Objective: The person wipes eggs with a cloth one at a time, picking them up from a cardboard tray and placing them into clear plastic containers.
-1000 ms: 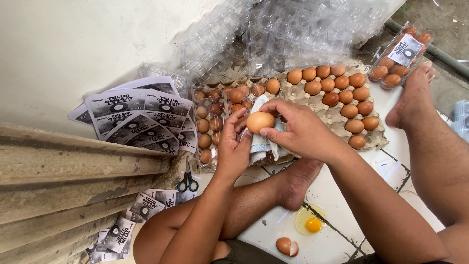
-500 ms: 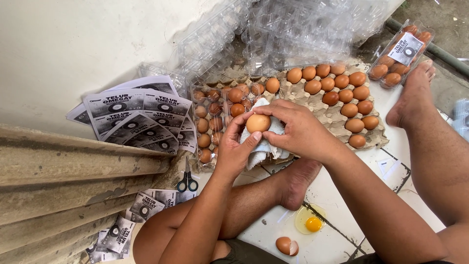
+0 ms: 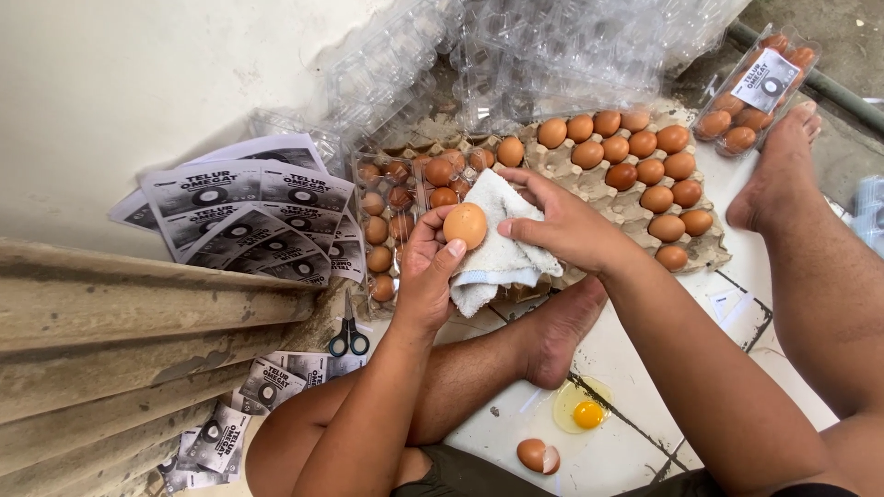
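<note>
The left hand [image 3: 425, 276] grips a brown egg [image 3: 465, 225]. The right hand [image 3: 562, 225] grips a white cloth [image 3: 497, 258]. Brown eggs fill the cardboard tray [image 3: 635, 216].

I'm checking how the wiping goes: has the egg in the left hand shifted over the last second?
Barely. The egg sits a touch lower against the open clear carton behind it, held in the left hand with the white cloth beside it.

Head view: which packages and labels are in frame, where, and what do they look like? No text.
Label sheets: fanned pile left of the eggs, white with black print and round emblems.
Cut labels: lower left by the scissors, same look.
Filled clear carton: top right, brown eggs, white label on lid.
Empty clear cartons: stacked at top.
Open clear carton: centre-left, partly filled.
Grey pulp tray: centre-right.
</note>
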